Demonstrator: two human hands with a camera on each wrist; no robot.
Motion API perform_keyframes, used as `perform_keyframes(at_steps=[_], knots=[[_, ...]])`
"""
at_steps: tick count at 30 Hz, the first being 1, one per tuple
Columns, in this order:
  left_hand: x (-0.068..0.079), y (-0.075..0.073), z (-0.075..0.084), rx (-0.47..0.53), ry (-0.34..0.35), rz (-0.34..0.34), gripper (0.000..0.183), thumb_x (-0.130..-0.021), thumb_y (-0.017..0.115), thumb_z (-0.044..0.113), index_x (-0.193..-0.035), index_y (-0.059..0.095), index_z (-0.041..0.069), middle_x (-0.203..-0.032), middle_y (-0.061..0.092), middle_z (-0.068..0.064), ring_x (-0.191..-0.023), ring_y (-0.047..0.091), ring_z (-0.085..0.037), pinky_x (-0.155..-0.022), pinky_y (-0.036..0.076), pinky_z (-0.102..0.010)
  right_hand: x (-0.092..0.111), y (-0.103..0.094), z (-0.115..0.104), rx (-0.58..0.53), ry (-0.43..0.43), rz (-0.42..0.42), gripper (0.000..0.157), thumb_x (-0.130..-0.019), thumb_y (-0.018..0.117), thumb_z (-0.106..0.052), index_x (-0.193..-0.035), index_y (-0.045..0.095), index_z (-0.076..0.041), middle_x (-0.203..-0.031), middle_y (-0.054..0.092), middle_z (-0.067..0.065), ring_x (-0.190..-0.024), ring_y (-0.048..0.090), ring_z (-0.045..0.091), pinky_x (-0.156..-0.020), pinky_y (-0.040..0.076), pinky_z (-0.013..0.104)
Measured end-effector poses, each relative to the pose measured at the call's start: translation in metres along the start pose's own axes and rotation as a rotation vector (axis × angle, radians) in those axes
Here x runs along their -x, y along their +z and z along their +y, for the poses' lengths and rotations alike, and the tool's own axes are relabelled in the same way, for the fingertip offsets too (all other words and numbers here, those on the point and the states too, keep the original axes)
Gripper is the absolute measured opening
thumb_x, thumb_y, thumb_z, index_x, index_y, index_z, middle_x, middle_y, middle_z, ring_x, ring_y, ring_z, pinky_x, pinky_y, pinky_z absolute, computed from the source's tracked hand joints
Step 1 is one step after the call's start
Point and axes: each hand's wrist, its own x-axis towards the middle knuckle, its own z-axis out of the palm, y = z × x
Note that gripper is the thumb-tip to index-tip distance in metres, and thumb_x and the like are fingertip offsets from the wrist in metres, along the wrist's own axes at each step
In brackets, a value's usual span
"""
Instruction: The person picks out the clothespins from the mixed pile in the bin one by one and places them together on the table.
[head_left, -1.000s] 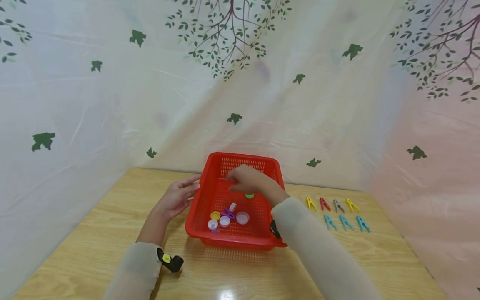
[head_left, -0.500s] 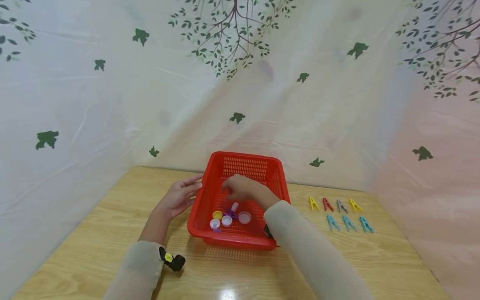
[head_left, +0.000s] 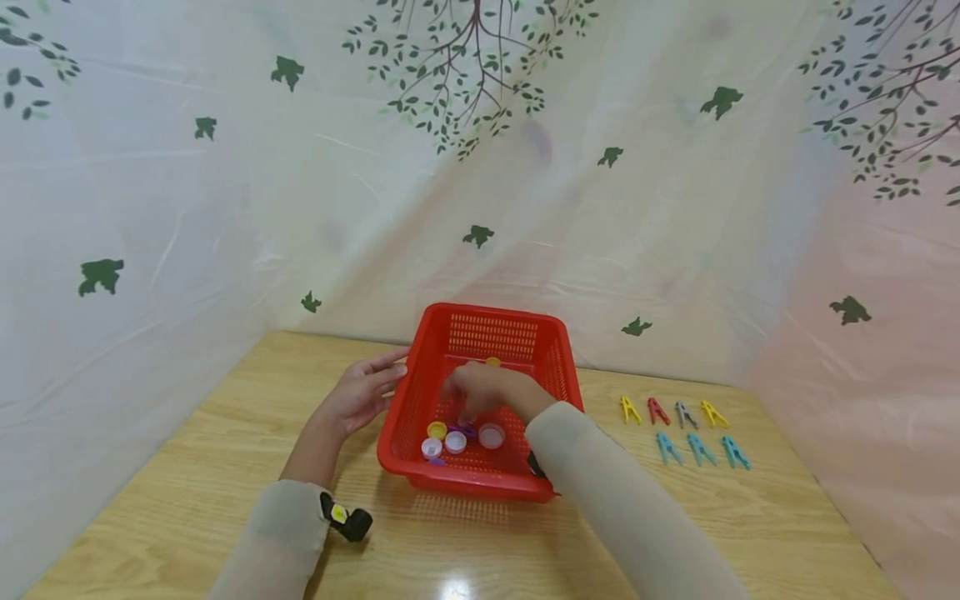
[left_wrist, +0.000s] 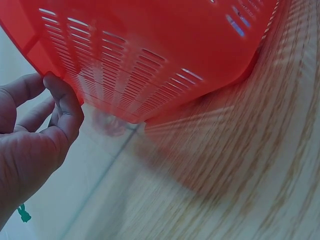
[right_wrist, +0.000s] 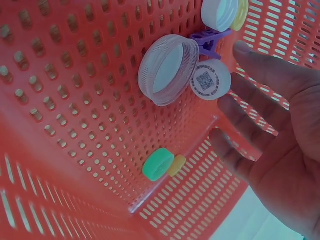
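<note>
A red plastic basket [head_left: 480,482] stands on the table with bottle caps and a clothespin inside. My left hand [head_left: 360,398] holds its left rim by the fingertips. Inside the basket, my right hand [head_left: 483,390] reaches down with fingers spread, nothing between them. In the right wrist view its fingertips are close to a purple clothespin [right_wrist: 206,39] and a white cap with a printed code [right_wrist: 211,80]. A clear ridged lid [right_wrist: 150,75] lies beside these. Farther along are a green cap [right_wrist: 158,165] and a small yellow cap [right_wrist: 177,166].
To the basket's right, clothespins lie in two rows on the wooden table [head_left: 600,533]: yellow [head_left: 628,410], red [head_left: 657,411], grey [head_left: 686,414] and yellow above, light-blue ones [head_left: 701,450] below. A leaf-patterned sheet [head_left: 420,208] hangs behind the table.
My right hand has moved lower and nearer in the basket, toward the caps and purple clothespin. The left hand stays at the rim. The view has shifted slightly.
</note>
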Motion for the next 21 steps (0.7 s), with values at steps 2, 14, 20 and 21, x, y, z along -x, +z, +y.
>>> perform_keyframes(at_steps=[2,14,20,21], knots=[[0.0,0.001,0.0,0.0,0.0,0.001,0.049,-0.104,0.062,0.017,-0.151,0.05,0.008,-0.141,0.06,-0.019,-0.112,0.068,-0.024,-0.094,0.058,-0.04,0.001,0.0,0.0,-0.015,0.01,-0.016,0.044,-0.082,0.086,-0.018,-0.123,0.073,-0.025,-0.106,0.072,-0.009,-0.094,0.066,0.012,-0.093,0.058,0.043],[0.002,0.002,0.003,0.009,-0.003,0.007,0.05,-0.104,0.062,0.017,-0.151,0.05,0.007,-0.137,0.064,-0.017,-0.109,0.069,-0.023,-0.092,0.059,-0.04,-0.001,0.004,-0.001,0.028,0.041,-0.07,0.029,-0.08,0.088,-0.016,-0.103,0.077,-0.031,-0.097,0.072,-0.011,-0.09,0.066,0.014,-0.094,0.057,0.047],[0.001,0.001,0.002,0.015,-0.003,0.006,0.05,-0.103,0.063,0.016,-0.151,0.05,0.007,-0.136,0.065,-0.015,-0.109,0.07,-0.023,-0.092,0.059,-0.04,-0.007,0.007,0.002,0.112,-0.002,-0.057,0.025,-0.082,0.087,-0.019,-0.102,0.079,-0.031,-0.092,0.072,-0.013,-0.084,0.068,0.011,-0.089,0.06,0.041],[0.001,0.001,0.002,0.017,-0.004,0.008,0.05,-0.103,0.063,0.016,-0.151,0.05,0.007,-0.135,0.065,-0.015,-0.108,0.07,-0.023,-0.092,0.059,-0.04,-0.007,0.007,0.003,0.127,-0.006,-0.046,0.023,-0.082,0.087,-0.02,-0.101,0.079,-0.031,-0.091,0.072,-0.013,-0.084,0.068,0.01,-0.088,0.06,0.04]])
